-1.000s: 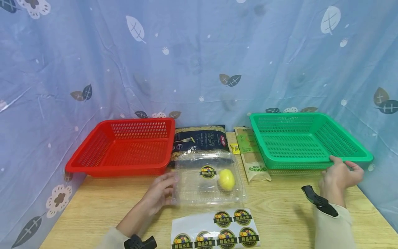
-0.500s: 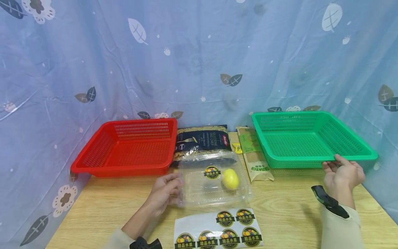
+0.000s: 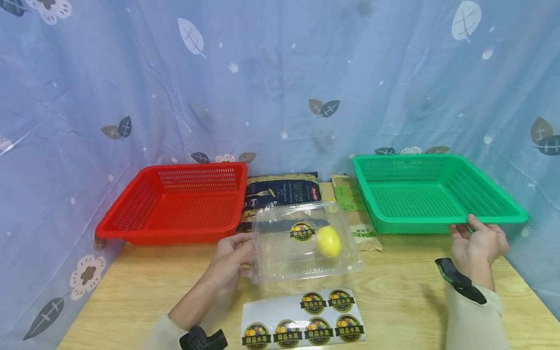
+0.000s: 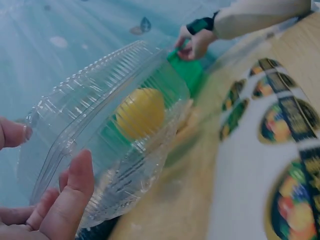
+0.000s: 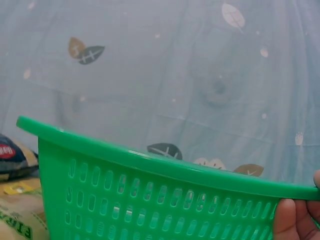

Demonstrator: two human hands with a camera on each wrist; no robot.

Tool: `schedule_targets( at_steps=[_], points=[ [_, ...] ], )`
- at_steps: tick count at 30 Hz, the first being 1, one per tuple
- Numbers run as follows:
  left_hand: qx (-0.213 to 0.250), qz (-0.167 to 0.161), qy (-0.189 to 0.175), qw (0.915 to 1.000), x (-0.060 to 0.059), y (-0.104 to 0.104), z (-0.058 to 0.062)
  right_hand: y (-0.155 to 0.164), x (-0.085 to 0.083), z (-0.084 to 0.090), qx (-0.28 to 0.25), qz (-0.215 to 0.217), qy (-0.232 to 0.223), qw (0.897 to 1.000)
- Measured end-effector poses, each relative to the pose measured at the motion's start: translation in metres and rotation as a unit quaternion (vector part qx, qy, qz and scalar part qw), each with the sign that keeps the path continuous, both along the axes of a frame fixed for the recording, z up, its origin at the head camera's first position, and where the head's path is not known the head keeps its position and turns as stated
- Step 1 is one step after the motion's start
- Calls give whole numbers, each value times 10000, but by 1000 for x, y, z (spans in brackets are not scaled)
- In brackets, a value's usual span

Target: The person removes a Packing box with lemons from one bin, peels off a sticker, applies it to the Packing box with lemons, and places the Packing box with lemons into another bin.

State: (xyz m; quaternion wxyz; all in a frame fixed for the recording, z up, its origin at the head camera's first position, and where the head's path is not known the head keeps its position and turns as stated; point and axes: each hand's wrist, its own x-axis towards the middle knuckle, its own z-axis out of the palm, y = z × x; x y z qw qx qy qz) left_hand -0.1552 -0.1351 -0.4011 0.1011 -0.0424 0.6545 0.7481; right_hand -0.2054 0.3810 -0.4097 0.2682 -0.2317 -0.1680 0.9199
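My left hand (image 3: 232, 260) pinches the left edge of a clear plastic clamshell box (image 3: 280, 260), thumb on one side and fingers on the other in the left wrist view. Inside the box lies a yellow lemon (image 3: 329, 241), toward its right side; a round black fruit sticker (image 3: 302, 232) is on the lid. The box is lifted off the table and tilted. My right hand (image 3: 479, 243) grips the front rim of the green basket (image 3: 420, 226), thumb on top and fingers under the rim in the right wrist view. Nothing shows inside that basket.
A red basket (image 3: 175, 238) stands at the left. Behind the box lie a pasta bag (image 3: 284, 192), a small yellow packet (image 3: 333, 208) and a long brown-green package (image 3: 350, 194) beside the green basket. A sticker sheet (image 3: 271, 308) lies at the table's front.
The clamshell box has risen off the table and shifted slightly right in my left hand, with the lemon inside. My right hand stays at the green basket's rim, its fingers now under it.
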Motion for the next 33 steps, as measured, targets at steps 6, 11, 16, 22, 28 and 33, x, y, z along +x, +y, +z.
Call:
schedule_targets(
  at_steps=[6,11,16,22,28,33],
  points=[
    [158,-172,155,9996,-15,14,26,3,0,-2,-194,466,393,9980],
    [424,-225,327,9983,-31,33,42,9,0,-3,-419,522,465,9967],
    [696,-359,439,9960,-51,58,56,14,4,-2,-607,466,564,9955],
    [986,-496,375,9932,-74,82,66,16,5,-2,-502,458,513,9964],
    [1014,-644,341,9922,-95,103,77,14,2,-1,-423,300,416,9978],
    [891,-624,290,9936,-111,122,87,14,2,-1,-485,227,321,9980]
  ],
)
